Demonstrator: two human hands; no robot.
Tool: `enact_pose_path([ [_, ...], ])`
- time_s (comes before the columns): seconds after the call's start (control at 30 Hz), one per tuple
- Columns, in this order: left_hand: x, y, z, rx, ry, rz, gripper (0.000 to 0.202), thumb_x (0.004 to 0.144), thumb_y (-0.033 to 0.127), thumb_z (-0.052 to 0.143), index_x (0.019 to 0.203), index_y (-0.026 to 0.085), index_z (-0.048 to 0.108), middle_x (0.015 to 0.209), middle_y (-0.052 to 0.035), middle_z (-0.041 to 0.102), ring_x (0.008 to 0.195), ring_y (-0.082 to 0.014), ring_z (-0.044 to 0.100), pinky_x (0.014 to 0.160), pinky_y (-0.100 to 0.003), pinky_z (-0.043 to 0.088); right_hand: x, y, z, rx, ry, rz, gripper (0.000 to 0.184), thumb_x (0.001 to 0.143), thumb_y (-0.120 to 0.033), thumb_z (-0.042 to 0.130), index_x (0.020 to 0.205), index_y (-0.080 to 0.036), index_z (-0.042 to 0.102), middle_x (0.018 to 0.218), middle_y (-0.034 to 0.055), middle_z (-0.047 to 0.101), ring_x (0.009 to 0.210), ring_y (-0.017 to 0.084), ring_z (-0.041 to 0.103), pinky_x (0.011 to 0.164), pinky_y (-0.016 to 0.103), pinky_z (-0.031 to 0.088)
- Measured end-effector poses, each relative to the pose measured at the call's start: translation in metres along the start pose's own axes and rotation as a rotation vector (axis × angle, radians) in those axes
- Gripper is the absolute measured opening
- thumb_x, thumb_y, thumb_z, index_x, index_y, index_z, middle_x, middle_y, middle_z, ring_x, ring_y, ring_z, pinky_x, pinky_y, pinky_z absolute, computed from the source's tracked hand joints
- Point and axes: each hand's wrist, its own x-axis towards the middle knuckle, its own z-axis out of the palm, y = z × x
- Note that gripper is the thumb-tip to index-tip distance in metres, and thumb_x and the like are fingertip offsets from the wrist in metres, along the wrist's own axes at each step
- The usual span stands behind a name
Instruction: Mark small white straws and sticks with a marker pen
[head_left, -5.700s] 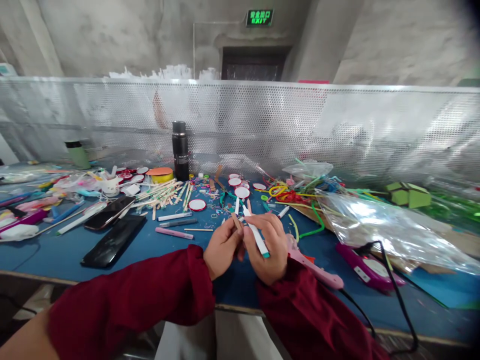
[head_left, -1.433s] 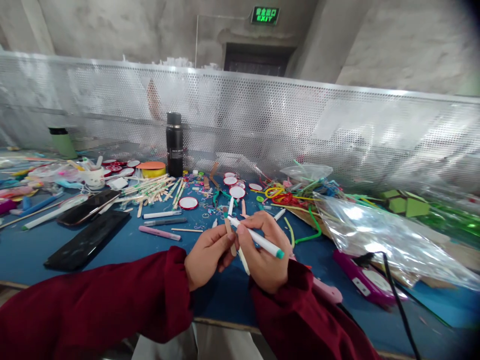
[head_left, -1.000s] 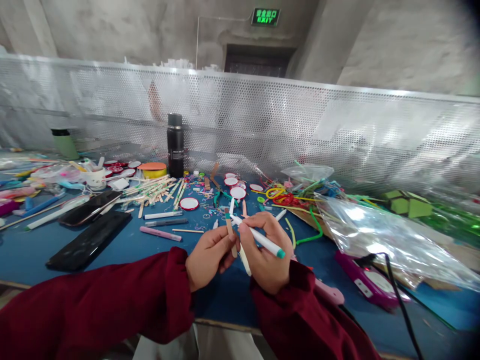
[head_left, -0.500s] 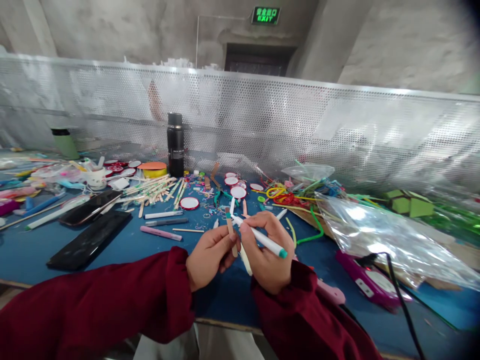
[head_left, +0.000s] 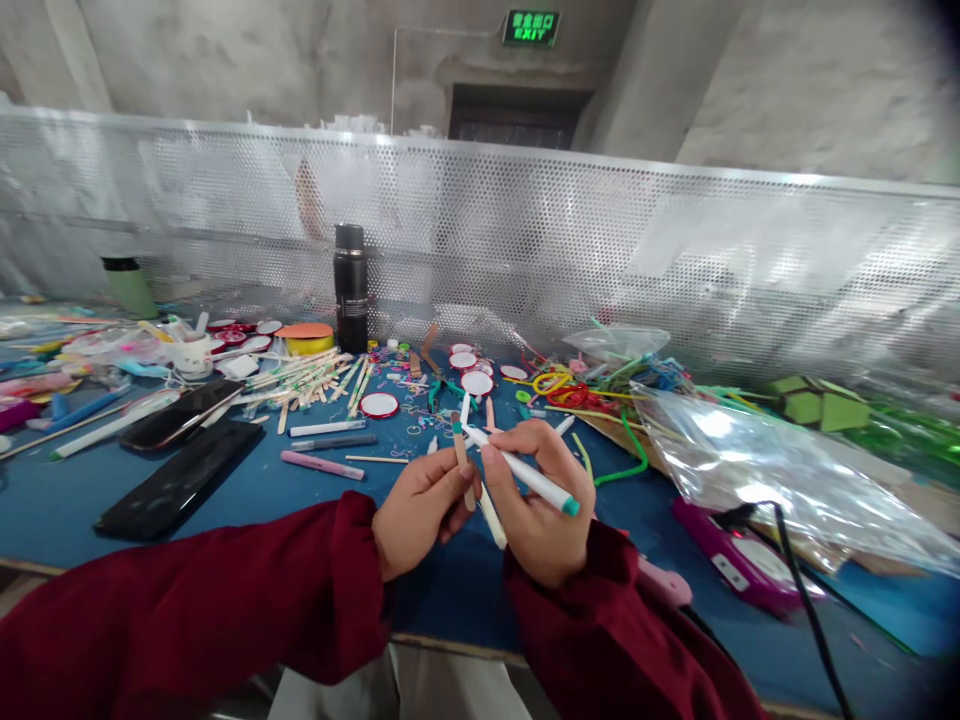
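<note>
Wooden stick point(head_left: 464, 465): here it is, in the left hand point(head_left: 420, 505), thumb and fingers pinched shut on its lower part, long axis running up and away from that hand, a green patch near the far end.
Marker point(head_left: 534, 482): the right hand point(head_left: 546, 505) curls round it pen-style, tip aimed left and away, right beside that green patch; touching or not, I cannot tell.
Nearer hand: left for the stick, the marker's tip bridging the gap.
Pale strip point(head_left: 493, 518): between the 2 hands, below the marker.
Pens: 3 lie left of the left hand, pink one point(head_left: 322, 465) nearest.
In the way: nothing visible between tip and stick.
</note>
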Motion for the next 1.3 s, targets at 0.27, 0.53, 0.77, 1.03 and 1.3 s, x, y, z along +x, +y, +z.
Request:
enact_pose_path([
  [0.27, -0.001, 0.0, 0.001, -0.006, 0.042, -0.014, 0.046, 0.091, 0.063, 0.055, 0.08, 0.018, 0.053, 0.051, 0.0062, 0.046, 0.04, -0.0061, 0.036, 0.04, -0.02, 0.026, -0.007, 0.005, -0.001, 0.07, 0.019, 0.123, 0.008, 0.095, -0.027, 0.061, 0.096, -0.022, 0.068, 0.081, 0.0018, 0.068, 0.072, 0.017, 0.065, 0.066, 0.032, 0.05],
  [0.53, 0.001, 0.0, 0.0, 0.009, 0.052, -0.017, 0.045, 0.092, 0.063, 0.053, 0.084, 0.019, 0.052, 0.052, 0.0057, 0.049, 0.042, -0.0071, 0.039, 0.041, -0.02, 0.028, -0.01, 0.01, -0.001, 0.106, 0.052, 0.173, 0.012, 0.093, -0.029, 0.065, 0.103, -0.022, 0.07, 0.09, 0.0045, 0.072, 0.078, 0.02, 0.069, 0.067, 0.032, 0.053],
  [0.77, 0.001, -0.002, 0.0, -0.014, 0.027, 0.004, 0.037, 0.092, 0.055, 0.056, 0.091, 0.018, 0.055, 0.056, 0.0059, 0.047, 0.046, -0.0077, 0.038, 0.043, -0.02, 0.029, -0.011, 0.01, 0.0, 0.154, 0.063, 0.201, 0.009, 0.094, -0.027, 0.061, 0.1, -0.021, 0.064, 0.082, 0.0027, 0.07, 0.072, 0.018, 0.065, 0.065, 0.031, 0.051],
  [1.03, 0.001, -0.001, 0.0, -0.011, 0.015, -0.003, 0.041, 0.09, 0.059, 0.058, 0.089, 0.018, 0.055, 0.056, 0.0061, 0.046, 0.045, -0.0075, 0.037, 0.042, -0.02, 0.028, -0.004, 0.006, 0.004, 0.106, 0.066, 0.079, 0.012, 0.093, -0.025, 0.061, 0.082, -0.024, 0.058, 0.074, 0.0003, 0.064, 0.075, 0.019, 0.064, 0.074, 0.036, 0.051],
  [1.3, 0.002, -0.003, -0.001, 0.008, -0.004, 0.019, 0.036, 0.094, 0.053, 0.055, 0.09, 0.017, 0.054, 0.055, 0.0066, 0.045, 0.044, -0.0071, 0.035, 0.042, -0.02, 0.027, -0.003, 0.004, 0.003, 0.08, 0.051, 0.043, 0.012, 0.092, -0.019, 0.061, 0.081, -0.024, 0.058, 0.075, -0.0011, 0.064, 0.077, 0.019, 0.064, 0.078, 0.037, 0.049],
])
